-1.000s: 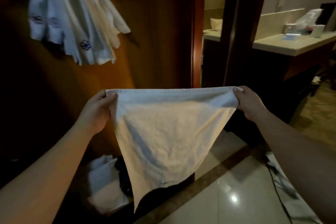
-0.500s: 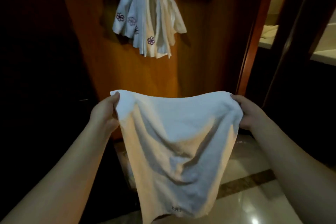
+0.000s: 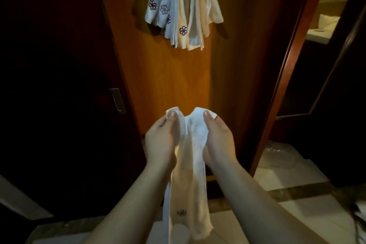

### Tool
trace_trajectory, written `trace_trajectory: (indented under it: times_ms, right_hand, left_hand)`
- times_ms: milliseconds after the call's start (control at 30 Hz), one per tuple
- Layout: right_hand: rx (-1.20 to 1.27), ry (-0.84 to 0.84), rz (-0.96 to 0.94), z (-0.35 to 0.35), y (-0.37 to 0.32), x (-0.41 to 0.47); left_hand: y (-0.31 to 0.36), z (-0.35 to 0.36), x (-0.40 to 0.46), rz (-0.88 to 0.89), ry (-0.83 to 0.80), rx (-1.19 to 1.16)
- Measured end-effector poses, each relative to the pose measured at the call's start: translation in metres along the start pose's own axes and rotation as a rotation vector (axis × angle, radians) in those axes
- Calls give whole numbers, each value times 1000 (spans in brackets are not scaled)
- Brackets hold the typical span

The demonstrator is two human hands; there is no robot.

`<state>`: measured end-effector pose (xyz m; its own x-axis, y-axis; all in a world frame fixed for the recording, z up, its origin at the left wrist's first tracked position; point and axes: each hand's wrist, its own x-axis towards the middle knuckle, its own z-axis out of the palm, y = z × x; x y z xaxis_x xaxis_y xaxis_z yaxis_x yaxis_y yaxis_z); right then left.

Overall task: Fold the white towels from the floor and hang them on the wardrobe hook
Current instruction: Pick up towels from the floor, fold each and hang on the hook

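While we look down along both bare forearms, we see the left hand (image 3: 160, 140) and the right hand (image 3: 217, 137) raised close together in front of the orange-brown wooden wardrobe panel (image 3: 172, 77), each with thumb and curled fingers pinching one top corner of a white terry-cloth towel (image 3: 190, 174). The two pinched corners stand up just beside each other, nearly touching, and the rest of the towel hangs straight down between our wrists in a narrow, doubled length; a small dark mark shows near its lower end. Above our hands, well apart from them, a bunch of white folded towels with purple flower embroidery (image 3: 182, 8) hangs against the panel; the hook that bears it is hidden by the cloth. To the left we see a dark door with a recessed metal handle (image 3: 117, 100). Below lies a glossy pale tiled floor with a dark stone strip (image 3: 297, 192), and a crumpled clear plastic bag (image 3: 277, 149) rests on it at the right.
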<state>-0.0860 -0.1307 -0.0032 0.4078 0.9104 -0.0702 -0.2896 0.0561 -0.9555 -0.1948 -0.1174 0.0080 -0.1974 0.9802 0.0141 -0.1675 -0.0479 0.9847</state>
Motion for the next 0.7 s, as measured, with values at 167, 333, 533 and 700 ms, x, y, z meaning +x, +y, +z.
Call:
trace_trajectory:
  times_ms: [167, 333, 533, 700]
  right_hand:
    - [-47, -149, -80, 10, -5, -21]
    - [-69, -211, -195, 0, -11, -23]
    - [-46, -303, -252, -10, -17, -25]
    - [-54, -386, -263, -14, -24, -29]
  left_hand:
    - [8, 7, -23, 122, -120, 42]
    - [11, 11, -34, 182, -240, 55]
    - [13, 11, -43, 200, -396, 119]
    - [20, 6, -48, 236, -481, 44]
